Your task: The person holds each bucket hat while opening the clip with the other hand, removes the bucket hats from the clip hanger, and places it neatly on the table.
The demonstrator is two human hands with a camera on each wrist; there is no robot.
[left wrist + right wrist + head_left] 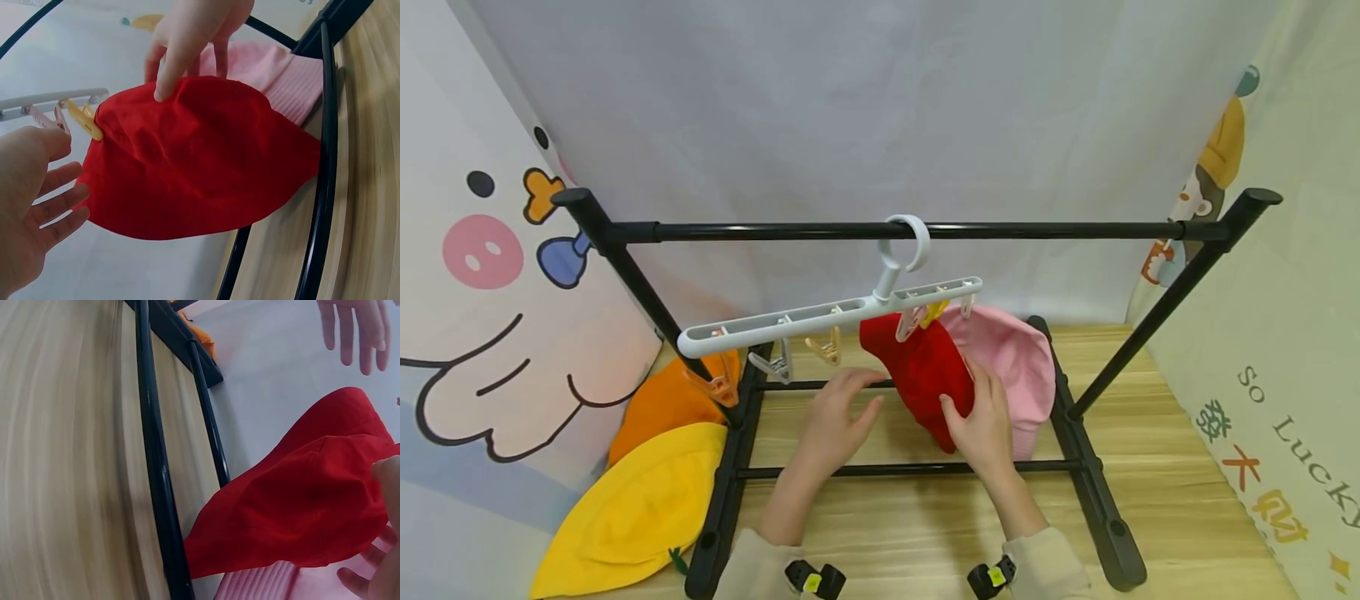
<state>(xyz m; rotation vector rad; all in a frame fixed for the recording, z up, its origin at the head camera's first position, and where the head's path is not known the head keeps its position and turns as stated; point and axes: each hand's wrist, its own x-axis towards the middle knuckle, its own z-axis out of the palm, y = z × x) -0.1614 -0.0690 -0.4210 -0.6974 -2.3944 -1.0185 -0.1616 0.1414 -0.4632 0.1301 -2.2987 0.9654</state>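
One red hat (917, 379), pink cloth (1022, 367) behind, rack (775, 232)

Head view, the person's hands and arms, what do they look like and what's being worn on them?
The left hand and right hand are bare, with no gloves. The left sleeve and right sleeve are plain pale cream and end on the forearms. Beside each cuff sits a small black device with a yellow-green square marking.
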